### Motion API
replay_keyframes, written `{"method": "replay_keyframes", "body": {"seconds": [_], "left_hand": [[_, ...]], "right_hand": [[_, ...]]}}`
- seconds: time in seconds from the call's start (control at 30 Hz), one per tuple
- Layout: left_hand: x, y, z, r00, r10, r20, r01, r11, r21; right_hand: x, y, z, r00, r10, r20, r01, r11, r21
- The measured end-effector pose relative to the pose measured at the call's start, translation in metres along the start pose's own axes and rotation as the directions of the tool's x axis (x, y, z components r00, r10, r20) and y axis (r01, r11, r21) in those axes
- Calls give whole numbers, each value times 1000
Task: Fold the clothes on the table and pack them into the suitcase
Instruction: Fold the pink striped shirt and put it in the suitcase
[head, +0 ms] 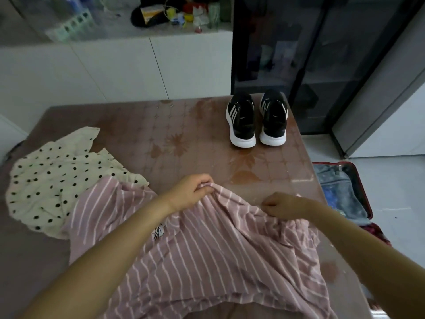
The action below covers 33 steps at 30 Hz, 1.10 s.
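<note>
Left hand [190,192] and right hand [284,206] pinch striped shirt [218,261] overlapping dotted garment [57,180]; sneakers [242,120] beyond.

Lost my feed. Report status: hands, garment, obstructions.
Left hand, right hand pinching pink striped shirt, unfolded on table. Polka-dot garment overlapped at its left. Sneakers far corner, clear.

I read no text or brand; the emblem [159,230] on the striped shirt [207,261], lower centre, is too blurred.
</note>
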<state>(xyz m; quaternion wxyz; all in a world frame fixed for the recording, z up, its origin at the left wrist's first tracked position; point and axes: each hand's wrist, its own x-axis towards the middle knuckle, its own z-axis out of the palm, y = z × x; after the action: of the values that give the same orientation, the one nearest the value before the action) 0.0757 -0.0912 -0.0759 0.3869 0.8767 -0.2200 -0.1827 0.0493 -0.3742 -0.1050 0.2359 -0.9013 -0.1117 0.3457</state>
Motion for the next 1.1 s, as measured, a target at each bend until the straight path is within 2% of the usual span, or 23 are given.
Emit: {"method": "replay_keyframes", "body": {"seconds": [0.13,0.23,0.3,0.37,0.43,0.47,0.5,0.57,0.6,0.67,0.8,0.93,1.0,1.1], "left_hand": [[-1,-4,-3,997,-59,45,58,998,30],[-1,-1,-4,992,-110,60,110,994,2],[-3,1,-4,994,-100,51,98,995,29],[-9,3,-5,997,-75,29,74,996,59],[-19,1,-3,996,-50,73,39,989,141],[-27,-1,2,990,-47,132,17,976,217],[-34,-2,7,978,-57,201,-7,953,302],[-49,-7,19,949,-114,294,-21,907,421],[-54,-10,22,945,-134,298,-11,899,439],[-60,-19,23,962,-148,231,38,905,423],[-57,-34,9,993,-113,11,99,904,416],[-47,-45,3,989,-111,-99,144,877,458],[-39,-44,3,987,-112,-113,150,894,422],[-19,-30,12,992,-116,-52,127,921,369]], "right_hand": [[-30,17,-28,1000,5,30,-5,1000,-3],[-53,18,-50,984,-40,-176,37,999,-22],[-69,15,-61,918,-57,-392,73,997,24],[-83,14,-66,807,-78,-585,102,995,9],[-96,15,-61,717,-203,-667,115,978,-174],[-101,17,-53,720,-270,-640,99,952,-290],[-103,24,-42,763,-309,-568,77,916,-394],[-107,34,-13,928,-164,-336,-32,860,-508],[-109,38,1,968,-49,-244,-90,847,-525],[-108,44,17,985,77,-155,-149,836,-529],[-94,35,11,940,40,-340,-221,828,-515],[-71,14,3,869,-48,-493,-246,822,-513],[-55,4,3,850,-76,-521,-203,866,-457],[-31,-8,7,877,-116,-466,-128,879,-459]]}}
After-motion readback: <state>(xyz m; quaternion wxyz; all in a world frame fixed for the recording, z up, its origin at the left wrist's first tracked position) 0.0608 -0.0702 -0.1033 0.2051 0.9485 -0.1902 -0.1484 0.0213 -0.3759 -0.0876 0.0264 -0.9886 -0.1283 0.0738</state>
